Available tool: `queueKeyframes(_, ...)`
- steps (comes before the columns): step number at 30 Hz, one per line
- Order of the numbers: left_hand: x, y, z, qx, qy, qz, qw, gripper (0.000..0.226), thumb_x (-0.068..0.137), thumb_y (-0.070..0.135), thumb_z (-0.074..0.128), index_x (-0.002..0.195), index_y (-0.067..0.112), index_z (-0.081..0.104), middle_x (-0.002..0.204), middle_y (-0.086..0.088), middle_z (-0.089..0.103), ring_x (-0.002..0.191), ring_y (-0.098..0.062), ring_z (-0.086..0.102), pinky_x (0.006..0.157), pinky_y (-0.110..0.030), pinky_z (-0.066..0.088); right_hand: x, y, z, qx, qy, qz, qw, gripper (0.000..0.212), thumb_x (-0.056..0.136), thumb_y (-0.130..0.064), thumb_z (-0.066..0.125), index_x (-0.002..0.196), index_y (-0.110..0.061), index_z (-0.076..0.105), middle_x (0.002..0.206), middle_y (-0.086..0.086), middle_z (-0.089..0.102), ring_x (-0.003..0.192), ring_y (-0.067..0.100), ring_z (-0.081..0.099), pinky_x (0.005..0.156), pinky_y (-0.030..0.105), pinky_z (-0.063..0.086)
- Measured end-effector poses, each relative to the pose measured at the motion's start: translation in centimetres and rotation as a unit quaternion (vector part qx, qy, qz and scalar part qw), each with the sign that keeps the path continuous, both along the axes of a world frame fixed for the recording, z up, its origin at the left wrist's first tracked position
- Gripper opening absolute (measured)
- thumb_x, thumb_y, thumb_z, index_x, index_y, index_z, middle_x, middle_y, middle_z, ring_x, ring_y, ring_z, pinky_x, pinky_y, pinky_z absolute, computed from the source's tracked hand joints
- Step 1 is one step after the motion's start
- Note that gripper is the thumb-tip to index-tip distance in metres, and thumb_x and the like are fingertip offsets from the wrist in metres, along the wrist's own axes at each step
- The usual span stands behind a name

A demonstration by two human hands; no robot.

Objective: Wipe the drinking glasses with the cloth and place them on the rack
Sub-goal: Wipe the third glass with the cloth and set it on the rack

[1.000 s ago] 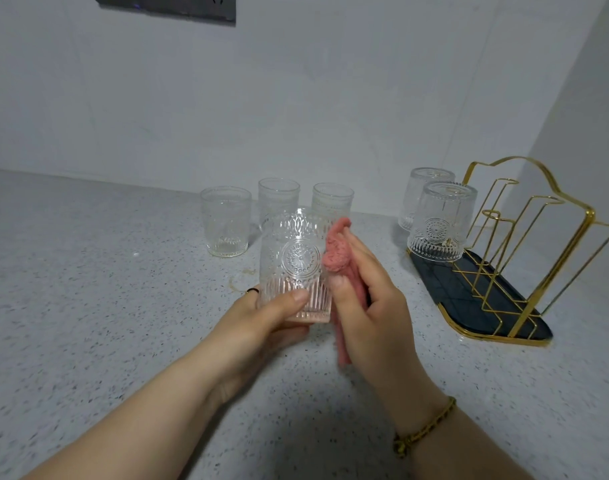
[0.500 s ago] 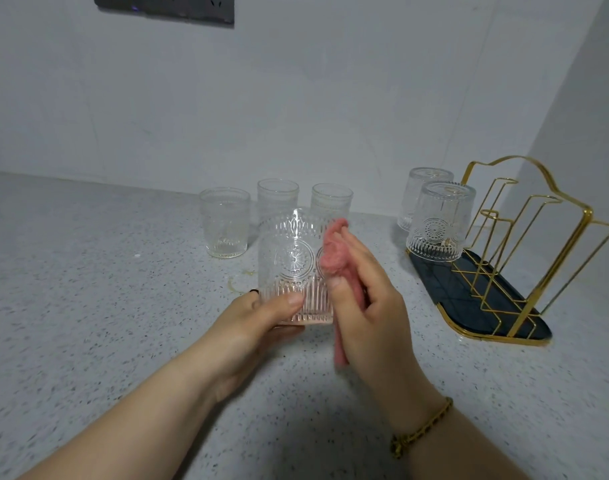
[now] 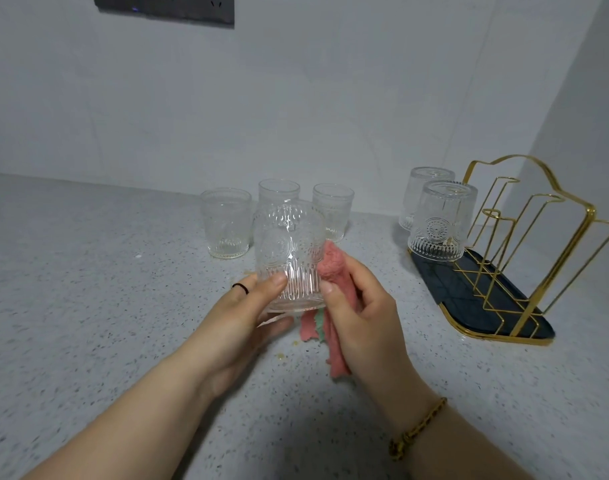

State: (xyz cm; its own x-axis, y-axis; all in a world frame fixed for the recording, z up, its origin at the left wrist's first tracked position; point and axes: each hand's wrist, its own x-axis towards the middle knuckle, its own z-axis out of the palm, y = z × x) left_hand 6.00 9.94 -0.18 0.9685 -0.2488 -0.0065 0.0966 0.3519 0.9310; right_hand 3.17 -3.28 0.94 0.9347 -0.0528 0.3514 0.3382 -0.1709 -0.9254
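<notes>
Between the left hand [image 3: 247,313] and the right hand [image 3: 358,317], above the desk [image 3: 88,306], the held glass [image 3: 289,251] was mid-wipe: the left hand gripped its ribbed lower part, and the right hand pinched the pink cloth [image 3: 332,263] against its side. The next move probably called for a carry rightward to the rack [image 3: 524,244], steering past the two glasses [image 3: 441,220] already on it. Three glasses [image 3: 226,223] waited beyond the hands.

I can read no text, label, brand or number anywhere in my head view. The dark grey rectangular socket panel [image 3: 164,8] at the upper left of the frame shows only a small blue dot. The clear embossed drinking glass [image 3: 289,251] at centre bears medallion and rib patterns, not letters.
</notes>
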Motion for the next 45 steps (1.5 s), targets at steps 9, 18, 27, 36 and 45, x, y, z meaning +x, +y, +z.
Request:
queueKeyframes(9, 0.0, -1.0, -0.1, -0.004, 0.051, 0.064, 0.997, 0.027, 0.091, 0.016, 0.041, 0.084, 0.006, 0.065, 0.084, -0.008, 0.072, 0.092, -0.02, 0.063, 0.088, -0.035, 0.05, 0.8, 0.2, -1.4, -0.104, -0.035, -0.036, 0.993, 0.053, 0.077, -0.039, 0.046, 0.13, -0.035, 0.042, 0.114, 0.012, 0.062, 0.075, -0.005, 0.049, 0.073, 0.016, 0.048)
queueKeyframes(18, -0.7, -0.9, -0.3, 0.088, -0.012, 0.006, 0.996, 0.057, 0.06, 0.034, 0.08, 0.104, 0.003, 0.064, 0.093, -0.012, 0.073, 0.09, -0.025, 0.069, 0.087, -0.034, 0.052, 0.5, 0.7, -0.8, -0.133, -0.11, -0.032, 0.984, 0.047, 0.082, -0.02, 0.036, 0.118, -0.05, 0.028, 0.141, -0.017, 0.033, 0.128, -0.012, 0.029, 0.1, 0.001, 0.025)
queueKeyframes(27, -0.5, -0.9, 0.2, 0.008, 0.007, 0.032, 0.999, 0.034, 0.057, 0.017, 0.073, 0.085, 0.001, 0.065, 0.076, -0.009, 0.073, 0.07, -0.017, 0.07, 0.068, -0.02, 0.057, 0.4, 0.0, -0.3, -0.024, -0.013, 0.002, 1.0, 0.024, 0.092, -0.011, 0.044, 0.095, -0.029, 0.06, 0.064, -0.001, 0.061, 0.05, 0.007, 0.055, 0.048, 0.018, 0.049)
queueKeyframes(36, -0.6, -0.7, 0.0, -0.015, 0.006, -0.026, 1.0, 0.03, 0.053, 0.012, 0.072, 0.081, 0.002, 0.07, 0.08, -0.012, 0.073, 0.071, -0.016, 0.07, 0.064, -0.023, 0.057, 0.4, 0.0, -0.2, -0.051, -0.097, -0.031, 0.994, 0.044, 0.083, -0.02, 0.041, 0.119, -0.046, 0.044, 0.12, 0.001, 0.06, 0.086, -0.006, 0.06, 0.075, 0.002, 0.043)
queueKeyframes(45, -0.4, -0.5, -0.1, -0.018, -0.009, -0.03, 0.999, 0.028, 0.064, 0.024, 0.054, 0.082, 0.008, 0.069, 0.077, -0.002, 0.073, 0.072, -0.01, 0.068, 0.063, -0.019, 0.053, 0.4, 0.3, -0.3, -0.012, -0.024, -0.007, 1.0, 0.036, 0.092, -0.012, 0.043, 0.124, -0.027, 0.049, 0.074, -0.017, 0.065, 0.063, 0.024, 0.058, 0.053, 0.02, 0.051)
